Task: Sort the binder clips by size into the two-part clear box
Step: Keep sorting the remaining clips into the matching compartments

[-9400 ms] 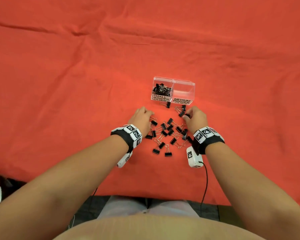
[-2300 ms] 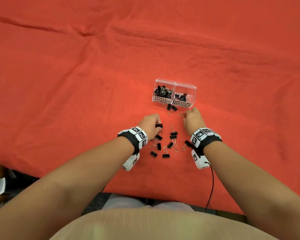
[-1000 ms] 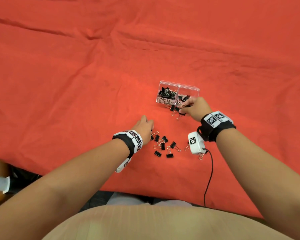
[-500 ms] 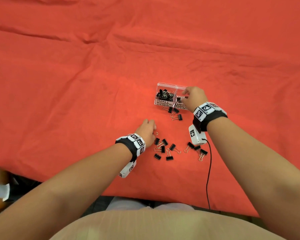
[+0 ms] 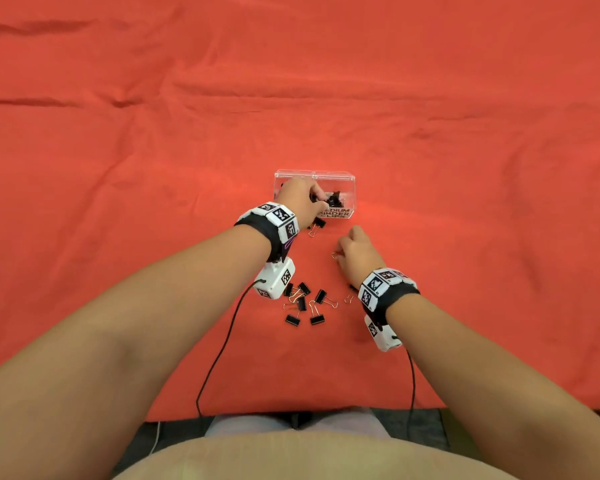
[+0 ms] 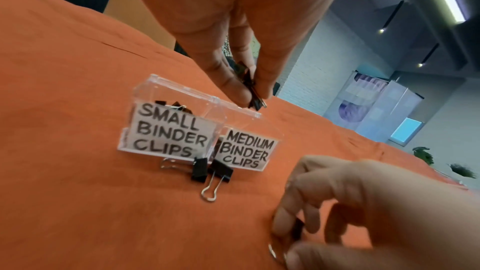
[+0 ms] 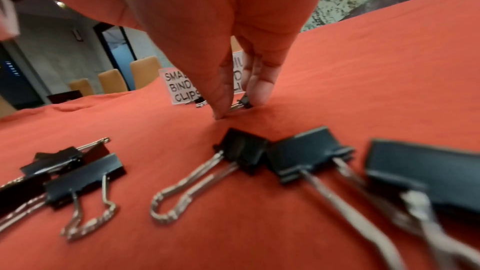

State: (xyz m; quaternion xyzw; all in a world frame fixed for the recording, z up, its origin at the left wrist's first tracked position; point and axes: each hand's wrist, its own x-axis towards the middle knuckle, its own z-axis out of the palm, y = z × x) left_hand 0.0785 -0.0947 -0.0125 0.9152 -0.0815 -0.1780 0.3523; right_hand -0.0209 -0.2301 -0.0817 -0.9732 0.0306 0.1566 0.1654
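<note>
The two-part clear box (image 5: 336,174) stands mid-table on the red cloth, labelled SMALL BINDER CLIPS on the left and MEDIUM BINDER CLIPS on the right (image 6: 244,152). Black clips lie in both parts. My left hand (image 5: 321,202) hovers over the box and pinches a black binder clip (image 6: 250,87) between thumb and fingers, above the back rim near the divider. My right hand (image 5: 340,252) is down on the cloth in front of the box, pinching a small clip (image 7: 244,103) that still lies on the cloth. Several loose clips (image 5: 305,303) lie nearer to me.
Two clips (image 6: 200,171) lie against the box's front wall. Several larger clips (image 7: 309,157) lie just behind my right hand. Black cables (image 5: 219,355) trail from both wrist cameras over the table's front edge (image 5: 291,412). The cloth is wrinkled further back.
My left hand rose from the loose pile to the box with a clip pinched in it. My right hand left the box, dropped to the cloth and closed on a clip.
</note>
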